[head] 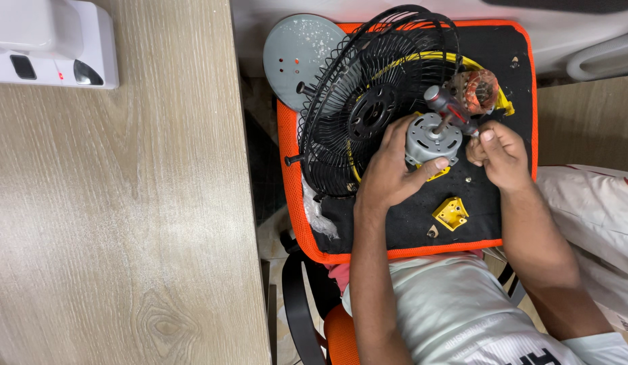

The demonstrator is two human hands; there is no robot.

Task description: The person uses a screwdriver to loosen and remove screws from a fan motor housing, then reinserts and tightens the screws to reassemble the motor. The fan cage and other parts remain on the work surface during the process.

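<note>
On black orange-edged pad, beside fan guard — left hand fingers curled around grey motor housing; right hand pinched shut on shaft end near copper winding.

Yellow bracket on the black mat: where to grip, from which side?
Pinch the yellow bracket across its two outer side walls, coming straight down from above. It lies flat and loose on the black mat, clear of both hands, so probably nothing blocks a top approach.
</note>
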